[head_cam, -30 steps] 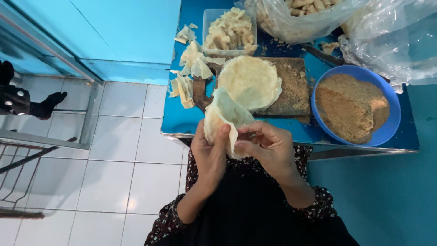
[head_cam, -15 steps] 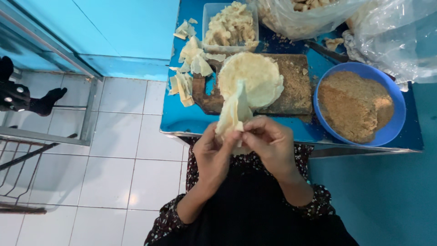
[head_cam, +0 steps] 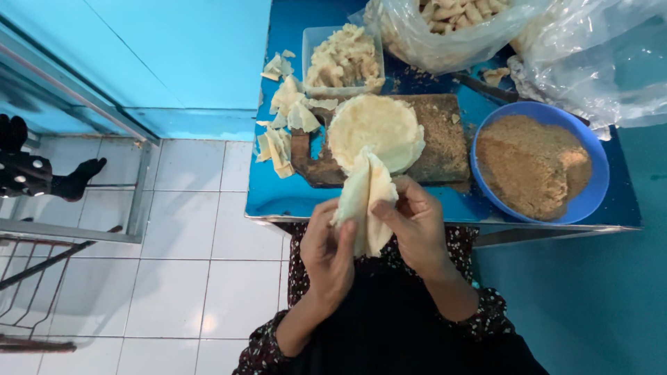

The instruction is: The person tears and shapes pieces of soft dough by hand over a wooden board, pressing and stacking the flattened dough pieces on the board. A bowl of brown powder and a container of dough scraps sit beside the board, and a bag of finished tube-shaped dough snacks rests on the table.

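A glossy blue table point(head_cam: 285, 198) bears a dark wooden board point(head_cam: 445, 142); a blue bowl point(head_cam: 587, 201) of brown crumbs; a clear plastic tub point(head_cam: 310, 38); torn pastry scraps point(head_cam: 281, 142); crumpled plastic bags point(head_cam: 590, 62).

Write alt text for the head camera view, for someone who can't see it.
Seen from above, a left hand and a right hand hold a folded pale dough wrapper at the edge of a blue table. On the table are a stack of round wrappers on a wooden board and a blue bowl of brown crumbs.
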Available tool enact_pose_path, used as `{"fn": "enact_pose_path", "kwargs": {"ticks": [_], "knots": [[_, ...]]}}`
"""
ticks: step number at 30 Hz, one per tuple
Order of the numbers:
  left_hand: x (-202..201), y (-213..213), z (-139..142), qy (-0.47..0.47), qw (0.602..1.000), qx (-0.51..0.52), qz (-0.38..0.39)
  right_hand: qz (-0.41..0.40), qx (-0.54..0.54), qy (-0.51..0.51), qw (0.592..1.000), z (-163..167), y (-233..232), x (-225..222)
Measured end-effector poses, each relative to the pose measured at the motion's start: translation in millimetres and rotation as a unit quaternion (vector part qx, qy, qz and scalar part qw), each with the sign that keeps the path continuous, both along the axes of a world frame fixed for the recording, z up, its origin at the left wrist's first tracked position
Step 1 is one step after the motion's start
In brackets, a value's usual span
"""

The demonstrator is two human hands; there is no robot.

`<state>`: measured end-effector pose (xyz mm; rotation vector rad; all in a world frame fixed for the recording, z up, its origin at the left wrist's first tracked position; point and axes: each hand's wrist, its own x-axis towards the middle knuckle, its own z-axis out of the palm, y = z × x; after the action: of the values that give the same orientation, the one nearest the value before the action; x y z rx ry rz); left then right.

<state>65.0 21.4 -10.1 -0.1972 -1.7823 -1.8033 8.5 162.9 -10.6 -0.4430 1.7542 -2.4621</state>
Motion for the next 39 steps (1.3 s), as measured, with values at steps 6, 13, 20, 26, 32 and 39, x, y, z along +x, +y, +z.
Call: {"fn": "enact_pose_path", "kwargs": {"ticks": [6,13,20,26,32,39], "knots": [[8.4,2.9,-14.7,-0.014,0.996,0.088,-0.026,0.078,-0.053,-0.119,0.988,0.8,17.0,5.9],[7.8,4.0,-18.5,-0.026,0.996,0.08,-0.032,0.044,0.002,-0.029,0.999,1.4,17.0,13.2],[14.7,1.7,-0.7,-0.007,0.997,0.017,-0.076,-0.017,0.055,-0.031,0.998,-4.1,11.5,17.4],[8.0,0.0,-15.8,-0.186,0.981,0.045,0.024,0.038,-0.066,-0.032,0.997,-4.9,7.8,14.1],[9.5,-0.6,-30.7,-0.113,0.988,0.067,0.083,0.073,-0.223,-0.168,0.957,10.4,1.6,6.7],[6.3,1.0,-23.8,-0.051,0.994,0.09,0.038,0.023,-0.058,-0.117,0.991,4.9,-3.1,-9.4]]}}
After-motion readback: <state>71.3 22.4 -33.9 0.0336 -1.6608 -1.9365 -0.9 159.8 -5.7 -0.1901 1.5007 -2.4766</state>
